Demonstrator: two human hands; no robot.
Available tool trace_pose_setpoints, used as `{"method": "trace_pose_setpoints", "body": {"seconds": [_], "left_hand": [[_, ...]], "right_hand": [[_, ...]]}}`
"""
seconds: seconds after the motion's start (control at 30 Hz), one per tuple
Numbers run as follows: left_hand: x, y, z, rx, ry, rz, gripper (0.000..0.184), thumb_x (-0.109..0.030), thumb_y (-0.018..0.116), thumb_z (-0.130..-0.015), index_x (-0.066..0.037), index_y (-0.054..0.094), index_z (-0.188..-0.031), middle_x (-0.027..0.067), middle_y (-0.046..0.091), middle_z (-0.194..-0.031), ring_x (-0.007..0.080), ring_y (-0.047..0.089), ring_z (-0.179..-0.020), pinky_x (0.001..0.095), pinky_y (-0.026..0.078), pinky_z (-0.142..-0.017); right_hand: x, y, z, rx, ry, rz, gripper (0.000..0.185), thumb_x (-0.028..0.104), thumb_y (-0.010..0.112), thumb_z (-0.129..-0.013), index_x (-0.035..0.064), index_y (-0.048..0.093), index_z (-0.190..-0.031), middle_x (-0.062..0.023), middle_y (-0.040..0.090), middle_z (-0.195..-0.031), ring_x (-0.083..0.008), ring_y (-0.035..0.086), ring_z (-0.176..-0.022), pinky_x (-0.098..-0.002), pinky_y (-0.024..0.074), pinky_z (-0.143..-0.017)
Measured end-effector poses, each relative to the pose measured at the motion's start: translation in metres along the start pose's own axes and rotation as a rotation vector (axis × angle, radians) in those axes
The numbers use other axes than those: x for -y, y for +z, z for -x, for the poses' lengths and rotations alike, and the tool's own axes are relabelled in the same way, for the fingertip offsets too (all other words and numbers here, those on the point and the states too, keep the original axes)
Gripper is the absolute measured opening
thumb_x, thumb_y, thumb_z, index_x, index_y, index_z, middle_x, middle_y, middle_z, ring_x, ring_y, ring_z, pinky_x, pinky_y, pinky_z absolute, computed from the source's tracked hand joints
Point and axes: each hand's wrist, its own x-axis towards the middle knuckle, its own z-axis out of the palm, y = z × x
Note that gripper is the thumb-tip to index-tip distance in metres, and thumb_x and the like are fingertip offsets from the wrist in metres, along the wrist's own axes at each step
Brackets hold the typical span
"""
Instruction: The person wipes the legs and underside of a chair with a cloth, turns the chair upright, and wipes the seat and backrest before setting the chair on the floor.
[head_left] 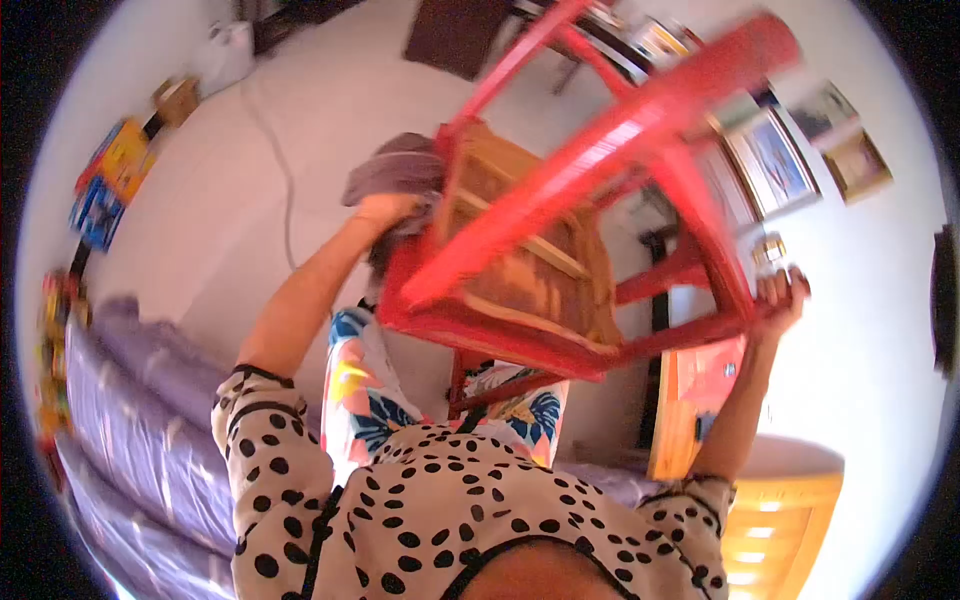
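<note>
Nearest, below the dotted top's point(450, 485) neckline, the person's two arms reach forward, the left bent slightly and angled inward, the right raised wide at the right side. The left hand point(392, 208) is closed on a bunched grey-brown cloth point(395, 168) at the left edge of the red chair point(555, 195); its fingertips are hidden. The right hand point(782, 300) is clamped on the chair's red frame at its right corner. The chair is tipped in front of the body between both hands, its slatted underside point(525, 285) facing the camera; whether any part rests on the ground I cannot tell. As far as shows, the chair is already tilted and steadied and the cloth already meets it; how much the cloth has covered, and so what is left, cannot be told. Farther off lie the pale floor point(190, 200) with a cord point(275, 150), and, on the right wall, framed pictures point(770, 165).
</note>
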Motion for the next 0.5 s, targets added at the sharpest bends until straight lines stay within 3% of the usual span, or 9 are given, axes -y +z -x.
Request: {"method": "trace_pose_setpoints", "body": {"seconds": [0.03,0.07,0.13,0.2,0.27,0.33,0.37,0.47,0.5], "left_hand": [[0.011,0.005,-0.018,-0.021,0.003,-0.021,0.035,-0.021,0.054,-0.093,-0.012,0.063,-0.126,0.0133,0.063,-0.125,0.0306,0.057,-0.118,0.0415,0.045,-0.101],[0.021,0.011,-0.036,-0.029,0.009,-0.040,0.035,-0.021,0.054,-0.093,-0.012,0.063,-0.126,0.0132,0.063,-0.125,0.0306,0.057,-0.118,0.0416,0.045,-0.101],[0.038,0.025,-0.073,-0.012,0.016,-0.067,0.035,-0.022,0.054,-0.093,-0.012,0.062,-0.125,0.0130,0.063,-0.124,0.0306,0.058,-0.117,0.0418,0.045,-0.100],[0.044,0.036,-0.106,0.010,0.027,-0.095,0.035,-0.022,0.054,-0.093,-0.012,0.062,-0.125,0.0128,0.063,-0.124,0.0305,0.058,-0.116,0.0419,0.045,-0.100],[0.048,0.044,-0.128,0.033,0.027,-0.120,0.034,-0.022,0.054,-0.093,-0.012,0.062,-0.125,0.0126,0.063,-0.123,0.0305,0.058,-0.116,0.0421,0.045,-0.099],[0.054,0.048,-0.141,0.059,0.009,-0.146,0.034,-0.022,0.054,-0.093,-0.011,0.062,-0.124,0.0124,0.063,-0.123,0.0304,0.058,-0.115,0.0423,0.046,-0.099],[0.055,0.049,-0.147,0.069,0.010,-0.154,0.034,-0.023,0.054,-0.093,-0.011,0.062,-0.124,0.0123,0.063,-0.122,0.0304,0.058,-0.115,0.0423,0.046,-0.099],[0.062,0.057,-0.150,0.085,-0.009,-0.174,0.034,-0.023,0.054,-0.093,-0.011,0.062,-0.123,0.0120,0.063,-0.122,0.0304,0.058,-0.114,0.0426,0.046,-0.098],[0.066,0.057,-0.151,0.088,-0.013,-0.181,0.033,-0.023,0.054,-0.093,-0.011,0.062,-0.123,0.0119,0.063,-0.121,0.0303,0.058,-0.114,0.0427,0.046,-0.098]], "right_hand": [[-0.006,-0.007,-0.004,-0.089,-0.023,0.048,0.011,0.019,0.062,-0.093,0.0095,0.055,-0.094,0.0068,0.031,-0.059,-0.0057,0.027,-0.049,-0.0235,0.0245,-0.048],[-0.011,0.031,-0.001,-0.389,-0.049,0.141,0.014,0.020,0.063,-0.093,0.0095,0.055,-0.098,0.0065,0.034,-0.062,-0.0061,0.029,-0.051,-0.0238,0.0273,-0.050],[-0.022,0.001,-0.010,0.016,-0.034,0.031,0.017,0.020,0.063,-0.091,0.0092,0.053,-0.100,0.0047,0.038,-0.066,-0.0074,0.032,-0.053,-0.0246,0.0304,-0.051],[-0.023,0.039,-0.001,-0.002,0.039,0.134,0.014,0.021,0.059,-0.089,0.0150,0.047,-0.084,0.0041,0.036,-0.062,-0.0111,0.038,-0.050,-0.0286,0.0356,-0.051],[-0.033,0.046,-0.002,-0.008,0.063,0.064,0.014,0.022,0.060,-0.087,0.0147,0.048,-0.083,0.0029,0.039,-0.061,-0.0117,0.041,-0.049,-0.0318,0.0442,-0.054],[-0.033,0.047,-0.007,-0.014,0.035,0.048,0.013,0.019,0.062,-0.086,0.0129,0.050,-0.085,0.0007,0.044,-0.062,-0.0133,0.044,-0.050,-0.0321,0.0415,-0.050],[-0.032,0.061,-0.005,-0.057,0.019,0.089,0.014,0.021,0.056,-0.091,0.0138,0.046,-0.085,0.0035,0.040,-0.063,-0.0087,0.038,-0.050,-0.0280,0.0327,-0.052],[-0.038,0.069,-0.001,-0.052,-0.009,0.117,0.023,0.025,0.055,-0.092,0.0134,0.043,-0.076,0.0027,0.039,-0.061,-0.0098,0.038,-0.050,-0.0275,0.0317,-0.052],[-0.044,0.058,-0.006,-0.005,-0.073,0.141,0.018,0.018,0.059,-0.089,0.0105,0.048,-0.078,0.0003,0.046,-0.059,-0.0109,0.044,-0.048,-0.0286,0.0366,-0.049]]}}
